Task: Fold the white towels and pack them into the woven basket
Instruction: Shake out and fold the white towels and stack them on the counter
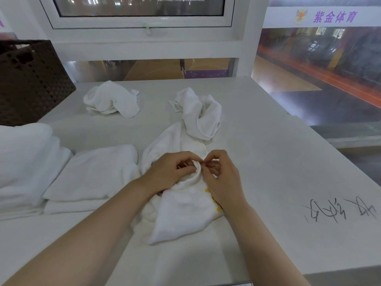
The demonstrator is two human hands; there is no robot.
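My left hand [171,170] and my right hand [221,178] meet over the crumpled white towel [181,211] lying near me at the middle of the white table [268,162]. The fingers of both hands are curled and pinch a rolled edge of that towel between them, the fingertips almost touching. A bit of yellow embroidery [214,201] shows on the cloth just under my right wrist.

Beyond this towel, touching its far end, lies a second crumpled towel [201,114]. A third crumpled towel [112,100] sits apart, farther left near the far edge of the table.

To my left lies a folded towel [92,174], flat on another folded one beneath it. Further left, at the picture's edge, is a thicker stack of folded white cloth [24,162].

The dark woven basket [31,79] stands at the far left of the table, behind that stack. I cannot tell what is inside it.

Black handwriting [338,209] marks the tabletop on the near right. A window [140,11] rises behind the table.
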